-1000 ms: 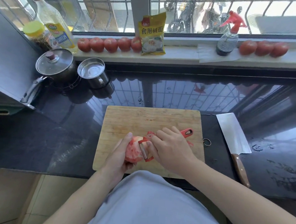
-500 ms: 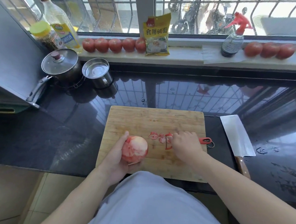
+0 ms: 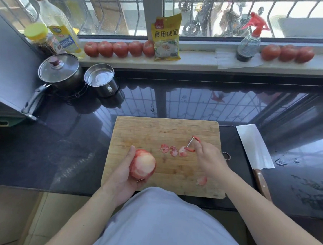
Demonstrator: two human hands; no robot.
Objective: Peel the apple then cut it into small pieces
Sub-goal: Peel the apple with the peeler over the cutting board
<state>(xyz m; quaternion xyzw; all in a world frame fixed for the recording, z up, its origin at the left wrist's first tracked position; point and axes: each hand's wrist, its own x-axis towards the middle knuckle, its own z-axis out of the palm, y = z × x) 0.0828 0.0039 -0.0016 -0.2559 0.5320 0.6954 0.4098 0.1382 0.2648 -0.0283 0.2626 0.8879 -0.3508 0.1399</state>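
Glossy dark counter [image 3: 196,105] (daylit, perhaps wet) below barred window [image 3: 221,13].

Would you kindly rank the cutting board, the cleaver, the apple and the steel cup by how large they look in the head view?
1. cutting board, clearly largest.
2. cleaver, long blade plus handle.
3 and 4. apple and steel cup: they look about alike, and the apple, held in the left hand, is nearer the camera, so I would not rank them.

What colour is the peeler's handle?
Red, as far as it shows: the peeler is mostly hidden in the right hand. Head view, the only one.
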